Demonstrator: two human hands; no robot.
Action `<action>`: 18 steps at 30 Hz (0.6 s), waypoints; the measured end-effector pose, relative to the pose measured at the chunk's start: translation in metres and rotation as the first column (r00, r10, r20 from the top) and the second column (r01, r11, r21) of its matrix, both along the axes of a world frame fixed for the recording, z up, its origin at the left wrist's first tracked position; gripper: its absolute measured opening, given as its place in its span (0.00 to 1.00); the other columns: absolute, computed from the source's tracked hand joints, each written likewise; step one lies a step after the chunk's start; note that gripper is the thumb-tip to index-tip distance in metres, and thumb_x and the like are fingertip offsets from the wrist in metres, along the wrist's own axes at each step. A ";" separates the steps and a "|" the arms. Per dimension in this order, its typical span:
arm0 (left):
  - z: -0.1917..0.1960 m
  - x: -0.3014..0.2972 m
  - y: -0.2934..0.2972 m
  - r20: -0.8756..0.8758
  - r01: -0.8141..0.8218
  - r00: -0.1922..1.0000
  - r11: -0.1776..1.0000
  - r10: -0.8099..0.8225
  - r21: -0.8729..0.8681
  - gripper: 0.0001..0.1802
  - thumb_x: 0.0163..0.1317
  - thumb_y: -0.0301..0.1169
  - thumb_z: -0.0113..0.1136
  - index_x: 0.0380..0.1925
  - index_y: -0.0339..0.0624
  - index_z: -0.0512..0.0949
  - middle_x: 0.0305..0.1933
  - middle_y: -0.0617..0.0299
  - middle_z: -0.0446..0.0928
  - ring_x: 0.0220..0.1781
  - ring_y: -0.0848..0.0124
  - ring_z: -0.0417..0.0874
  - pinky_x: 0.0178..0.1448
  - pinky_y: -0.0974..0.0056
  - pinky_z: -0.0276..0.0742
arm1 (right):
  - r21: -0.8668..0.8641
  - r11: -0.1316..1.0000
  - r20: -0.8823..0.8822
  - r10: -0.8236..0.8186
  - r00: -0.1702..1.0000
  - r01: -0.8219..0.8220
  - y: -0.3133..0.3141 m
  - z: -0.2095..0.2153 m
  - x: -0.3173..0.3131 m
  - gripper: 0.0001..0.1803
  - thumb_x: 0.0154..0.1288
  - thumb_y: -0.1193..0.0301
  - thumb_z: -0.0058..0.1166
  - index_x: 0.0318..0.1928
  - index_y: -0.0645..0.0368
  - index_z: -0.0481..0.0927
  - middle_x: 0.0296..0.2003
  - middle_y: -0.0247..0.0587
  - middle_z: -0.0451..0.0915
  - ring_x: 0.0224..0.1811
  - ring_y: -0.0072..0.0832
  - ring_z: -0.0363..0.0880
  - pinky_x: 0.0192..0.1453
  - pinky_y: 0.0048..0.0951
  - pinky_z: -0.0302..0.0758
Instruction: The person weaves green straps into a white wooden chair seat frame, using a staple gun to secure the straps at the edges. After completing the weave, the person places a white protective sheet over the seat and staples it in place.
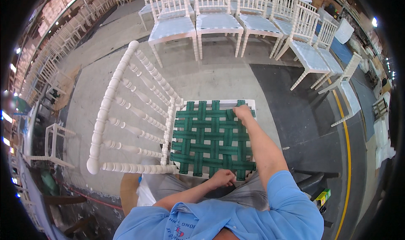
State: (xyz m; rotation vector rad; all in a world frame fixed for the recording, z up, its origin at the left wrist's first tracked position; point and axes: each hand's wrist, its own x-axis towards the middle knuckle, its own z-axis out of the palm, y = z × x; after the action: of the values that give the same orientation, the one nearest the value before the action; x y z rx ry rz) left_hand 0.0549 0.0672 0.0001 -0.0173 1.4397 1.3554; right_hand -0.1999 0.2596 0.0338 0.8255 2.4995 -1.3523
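A white chair [102,113] with a turned-spindle back stands before me, its back to the left. Green webbing straps [205,135] are woven crosswise over its white seat frame [227,101]. At the far right corner of the seat, my right hand [241,112] is closed on a green strap, with its fingertips partly hidden. Close to my lap, my left hand [222,178] rests by the near edge of the seat, fingers curled. Whatever it may hold is too small to make out.
Rows of white chairs [219,21] with pale seats line the far side. More chairs [55,77] stand along the left. A white frame [52,145] is at the left, and a yellow-green box [323,197] lies low on the right. A yellow line [348,155] crosses the dark floor.
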 end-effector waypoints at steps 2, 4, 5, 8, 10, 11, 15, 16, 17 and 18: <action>0.007 -0.003 0.012 -0.031 0.127 0.992 0.991 -0.126 0.049 0.16 0.77 0.41 0.54 0.49 0.39 0.81 0.47 0.57 0.86 0.41 0.69 0.87 0.45 0.63 0.85 | 0.008 0.997 -0.042 -0.075 0.996 0.075 0.029 0.004 0.000 0.13 0.64 0.67 0.62 0.36 0.69 0.84 0.40 0.48 0.83 0.38 0.37 0.81 0.38 0.43 0.75; 0.010 -0.002 0.004 0.026 0.183 0.983 0.982 -0.184 0.045 0.16 0.76 0.41 0.56 0.49 0.40 0.81 0.46 0.59 0.86 0.41 0.70 0.87 0.44 0.64 0.84 | -0.111 0.993 0.017 -0.027 0.999 0.029 0.020 0.014 0.005 0.12 0.66 0.69 0.62 0.40 0.68 0.83 0.40 0.46 0.84 0.37 0.35 0.82 0.38 0.40 0.76; 0.010 -0.003 0.000 0.014 0.154 0.988 0.987 -0.155 0.057 0.15 0.76 0.41 0.56 0.49 0.40 0.81 0.45 0.59 0.86 0.40 0.70 0.86 0.44 0.64 0.84 | -0.179 0.984 0.051 0.000 0.999 0.009 0.013 0.019 0.010 0.12 0.66 0.70 0.61 0.43 0.68 0.83 0.39 0.45 0.84 0.37 0.34 0.82 0.37 0.39 0.77; 0.018 -0.028 0.000 -0.053 0.025 0.998 0.999 -0.024 0.020 0.14 0.77 0.39 0.57 0.49 0.41 0.81 0.42 0.61 0.86 0.36 0.72 0.86 0.42 0.65 0.84 | -0.474 0.869 0.008 -0.157 0.988 0.142 0.000 0.025 0.026 0.17 0.70 0.73 0.59 0.56 0.65 0.81 0.41 0.48 0.86 0.43 0.34 0.86 0.47 0.38 0.82; 0.023 -0.066 0.002 -0.146 -0.181 0.971 0.981 0.190 0.075 0.13 0.78 0.35 0.54 0.52 0.40 0.80 0.40 0.60 0.86 0.34 0.71 0.86 0.40 0.68 0.83 | -0.627 0.767 0.005 -0.173 0.985 0.137 0.008 0.028 0.030 0.16 0.70 0.76 0.58 0.57 0.62 0.80 0.38 0.43 0.85 0.38 0.30 0.85 0.43 0.33 0.82; 0.031 -0.089 0.015 -0.214 -0.275 0.938 0.961 0.272 0.017 0.12 0.77 0.32 0.52 0.52 0.39 0.79 0.40 0.59 0.86 0.32 0.72 0.85 0.37 0.68 0.82 | -0.681 0.717 0.008 -0.199 0.980 0.151 0.023 0.024 0.035 0.16 0.70 0.77 0.57 0.58 0.60 0.79 0.37 0.40 0.84 0.36 0.27 0.85 0.42 0.31 0.82; 0.029 -0.164 0.016 -0.552 -0.542 0.653 0.829 0.519 0.137 0.15 0.72 0.27 0.57 0.56 0.37 0.78 0.43 0.57 0.84 0.38 0.73 0.84 0.36 0.67 0.79 | -0.851 0.518 0.007 -0.161 0.987 0.090 0.027 0.016 0.041 0.14 0.71 0.73 0.61 0.56 0.58 0.81 0.38 0.36 0.85 0.36 0.27 0.85 0.37 0.31 0.83; 0.028 -0.178 0.016 -0.657 -0.548 0.581 0.828 0.481 0.122 0.17 0.71 0.27 0.59 0.57 0.36 0.77 0.44 0.57 0.84 0.39 0.73 0.83 0.37 0.68 0.78 | -0.832 0.550 -0.018 -0.158 0.987 0.073 0.023 0.014 0.043 0.14 0.71 0.72 0.62 0.55 0.58 0.81 0.38 0.36 0.85 0.36 0.26 0.85 0.38 0.31 0.83; 0.028 -0.192 0.016 -0.752 -0.556 0.498 0.824 0.432 0.105 0.18 0.70 0.27 0.60 0.58 0.36 0.77 0.45 0.58 0.84 0.40 0.73 0.83 0.37 0.68 0.78 | -0.813 0.579 -0.043 -0.152 0.987 0.054 0.018 0.014 0.044 0.14 0.71 0.71 0.63 0.54 0.58 0.82 0.38 0.35 0.85 0.36 0.25 0.84 0.38 0.30 0.83; 0.030 -0.203 0.023 -0.827 -0.553 0.417 0.827 0.377 0.098 0.19 0.69 0.27 0.61 0.59 0.36 0.77 0.46 0.58 0.84 0.41 0.73 0.82 0.38 0.69 0.77 | -0.786 0.617 -0.066 -0.160 0.985 0.047 0.021 0.014 0.045 0.14 0.70 0.69 0.65 0.54 0.59 0.82 0.37 0.35 0.84 0.36 0.24 0.84 0.39 0.29 0.83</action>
State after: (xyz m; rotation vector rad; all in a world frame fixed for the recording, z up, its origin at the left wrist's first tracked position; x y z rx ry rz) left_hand -0.1481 0.0902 0.0303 0.1160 2.5329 1.7921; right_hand -0.1548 0.2808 0.0480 0.6681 1.5963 -2.3256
